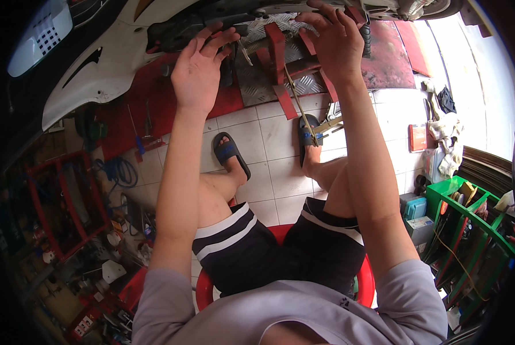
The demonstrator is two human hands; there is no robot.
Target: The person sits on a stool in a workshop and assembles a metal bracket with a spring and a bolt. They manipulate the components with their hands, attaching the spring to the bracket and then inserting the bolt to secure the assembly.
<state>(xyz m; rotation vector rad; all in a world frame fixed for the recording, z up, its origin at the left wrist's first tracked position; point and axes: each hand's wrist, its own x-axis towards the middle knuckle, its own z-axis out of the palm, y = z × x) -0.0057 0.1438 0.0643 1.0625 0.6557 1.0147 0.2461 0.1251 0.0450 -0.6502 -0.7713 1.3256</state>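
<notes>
- Scooter underside [211, 26]: dark, cut off by the top edge, parts hard to make out.
- Left hand [197, 69]: fingers spread apart, tips touching that underside.
- Right hand [333, 43], right of it: fingers curled against the underside; grip unclear.

The scooter's dark underside [223, 26] sits raised on a red lift [384, 57], beneath white body panels [114, 57], its parts partly hidden.
</notes>
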